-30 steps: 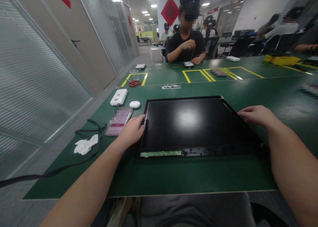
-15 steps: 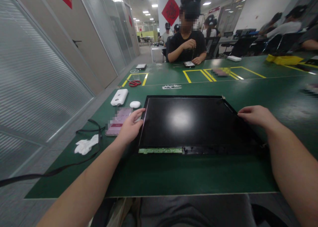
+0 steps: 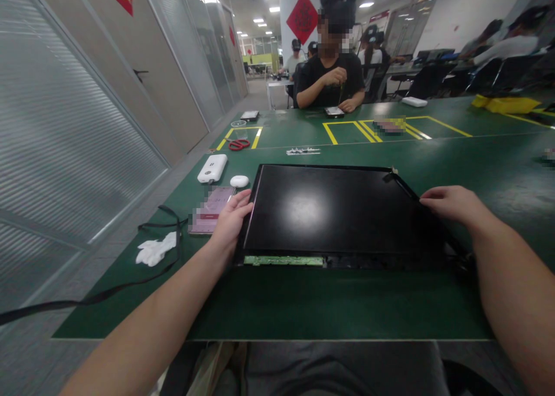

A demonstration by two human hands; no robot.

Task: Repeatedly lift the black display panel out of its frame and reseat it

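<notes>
A large black LCD panel (image 3: 347, 211) lies in front of me on the green table, its glossy face up and reflecting a bright spot. Along its near edge runs a bare green circuit board strip (image 3: 284, 261). My left hand (image 3: 234, 219) is closed on the panel's left edge, thumb on the side and fingers partly hidden. On the opposite side, my right hand (image 3: 451, 204) pinches the right edge between thumb and fingers. Whether the panel is raised off the table I cannot tell for certain.
Left of the panel are a phone (image 3: 210, 211), a white power bank (image 3: 212, 168), a white earbud case (image 3: 239, 181), crumpled tissue (image 3: 156, 249) and a black strap (image 3: 130, 281). Red-handled scissors (image 3: 238, 145) lie farther off. A co-worker (image 3: 332, 78) sits across the table.
My left hand has closed more firmly around the panel's left edge. The panel's outline has shifted slightly and its reflection has moved left. The camera view has shifted a little too.
</notes>
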